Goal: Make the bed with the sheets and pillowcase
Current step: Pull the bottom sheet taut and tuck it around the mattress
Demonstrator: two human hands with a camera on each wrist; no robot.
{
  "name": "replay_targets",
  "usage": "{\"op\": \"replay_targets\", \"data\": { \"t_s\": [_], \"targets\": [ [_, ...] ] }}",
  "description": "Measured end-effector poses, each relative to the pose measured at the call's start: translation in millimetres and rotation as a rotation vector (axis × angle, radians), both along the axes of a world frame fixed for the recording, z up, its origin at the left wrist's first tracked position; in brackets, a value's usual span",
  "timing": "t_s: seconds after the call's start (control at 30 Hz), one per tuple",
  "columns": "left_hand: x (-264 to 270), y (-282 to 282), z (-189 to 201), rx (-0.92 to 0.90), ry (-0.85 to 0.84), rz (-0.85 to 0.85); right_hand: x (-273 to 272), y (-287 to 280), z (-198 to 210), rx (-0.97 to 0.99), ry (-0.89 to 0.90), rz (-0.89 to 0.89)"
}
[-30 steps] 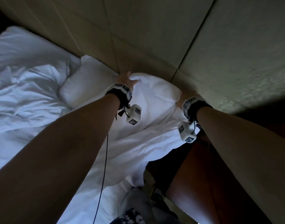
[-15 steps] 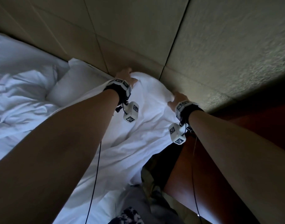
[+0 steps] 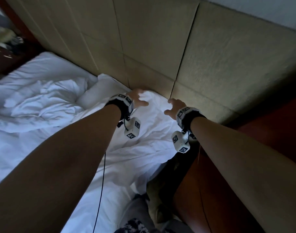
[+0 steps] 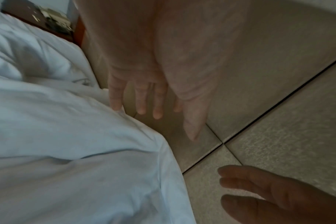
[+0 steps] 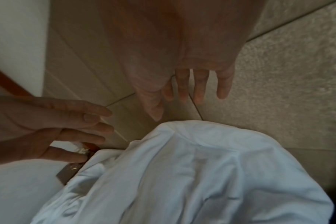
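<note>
A white sheet lies bunched over the head corner of the bed, up against the headboard. My left hand hovers just above its far edge with fingers spread and straight, holding nothing. In the left wrist view the left hand has one fingertip at the sheet edge. My right hand is a little to the right, also spread and empty. The right wrist view shows the right hand above the rounded sheet corner. A white pillow lies just left of my left wrist.
A padded beige headboard rises right behind the hands. A crumpled white duvet covers the bed's left part. Reddish wooden furniture stands at the right, dark furniture with clutter at far left. My legs are below.
Both hands have let go of the white sheet at the headboard and lifted off it with fingers spread. The right hand moved slightly left and up. The view has swung right.
</note>
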State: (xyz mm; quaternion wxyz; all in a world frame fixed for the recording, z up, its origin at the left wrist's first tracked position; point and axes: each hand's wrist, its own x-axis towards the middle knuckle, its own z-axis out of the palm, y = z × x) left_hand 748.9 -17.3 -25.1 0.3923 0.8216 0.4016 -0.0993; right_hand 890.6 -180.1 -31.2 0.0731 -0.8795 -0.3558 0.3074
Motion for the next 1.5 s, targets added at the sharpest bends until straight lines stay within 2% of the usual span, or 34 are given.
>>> {"op": "replay_targets", "data": {
  "t_s": [0.27, 0.5, 0.73, 0.9, 1.17, 1.5],
  "targets": [
    [-126, -71, 70, 0.165, 0.014, 0.242, -90, -14, 56, 0.132, 0.038, 0.269],
    [-276, -114, 129, 0.254, 0.028, 0.479, -215, -6, 111, 0.167, 0.060, 0.559],
    [-437, -158, 166, 0.324, 0.085, 0.677, -356, -4, 145, 0.185, 0.057, 0.778],
    [-563, -197, 175, 0.343, 0.115, 0.786, -477, -13, 155, 0.198, 0.030, 0.907],
    [-775, -274, 173, 0.285, 0.160, 0.926, -693, -58, 153, 0.214, 0.096, 1.048],
    [-984, -355, 153, 0.245, 0.165, 1.197, -917, -94, 143, 0.170, 0.121, 1.281]
  ]
}}
